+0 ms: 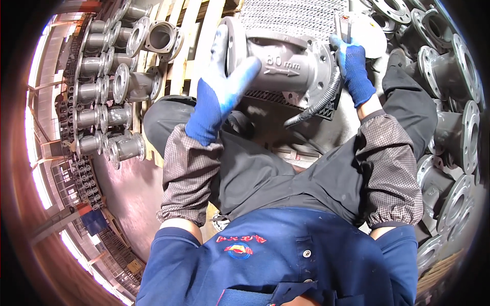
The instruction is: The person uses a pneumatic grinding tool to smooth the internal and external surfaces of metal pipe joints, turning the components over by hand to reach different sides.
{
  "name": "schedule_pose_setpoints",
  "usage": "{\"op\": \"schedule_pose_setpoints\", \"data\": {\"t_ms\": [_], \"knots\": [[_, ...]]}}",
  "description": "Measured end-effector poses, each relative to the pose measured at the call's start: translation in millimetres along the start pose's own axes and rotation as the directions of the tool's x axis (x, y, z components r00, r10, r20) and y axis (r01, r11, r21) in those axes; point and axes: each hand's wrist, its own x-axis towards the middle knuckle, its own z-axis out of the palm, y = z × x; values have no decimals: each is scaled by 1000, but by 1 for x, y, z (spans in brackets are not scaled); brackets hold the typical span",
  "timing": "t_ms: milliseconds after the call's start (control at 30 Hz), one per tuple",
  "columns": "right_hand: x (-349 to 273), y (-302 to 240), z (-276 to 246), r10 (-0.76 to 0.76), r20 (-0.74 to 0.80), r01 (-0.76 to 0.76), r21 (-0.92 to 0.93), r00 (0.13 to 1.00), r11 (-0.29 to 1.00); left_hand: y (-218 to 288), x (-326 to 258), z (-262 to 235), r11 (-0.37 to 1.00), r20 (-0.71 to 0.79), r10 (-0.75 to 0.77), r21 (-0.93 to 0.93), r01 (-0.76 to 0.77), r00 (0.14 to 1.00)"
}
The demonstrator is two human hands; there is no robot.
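A grey flanged valve body (pixel 286 69) lies on its side before me, with raised lettering and a double arrow on its barrel. My left hand (pixel 224 76), in a blue and white glove, grips its left flange, the thumb on the barrel and the fingers stretched up along the flange. Right of the casting, my right hand (pixel 353 64), gloved in blue, is closed around a narrow tool (pixel 345 28) with a flat, partly reddish end; its exact kind is unclear. A ribbed grey hose (pixel 322 99) runs down past the right flange.
A metal mesh grating (pixel 291 15) lies under and behind the casting. Beside the right hand is a round white object (pixel 370 36). Wooden pallet slats (pixel 185 46) lie at the left. Similar grey castings stand in rows at left (pixel 130 84) and crowd the right (pixel 449 66).
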Motion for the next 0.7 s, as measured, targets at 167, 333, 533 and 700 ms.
{"op": "schedule_pose_setpoints", "data": {"t_ms": [167, 333, 533, 700], "knots": [[-13, 16, -9, -3, 94, -7, 107, 996, 994, -13, 24, 4, 792, 151, -412, -428, 435, 899], [-54, 29, 5, 125, 257, -219, 380, 958, 899, -55, 27, -6, 914, 23, 289, 289, -283, 957], [-59, 37, 12, 194, 197, -268, 493, 961, 827, -40, 37, 7, 940, 0, 298, 177, -293, 955], [-38, 20, 12, 85, 166, -141, 368, 983, 919, -40, 51, 4, 973, 39, 226, 40, -228, 973]]}}
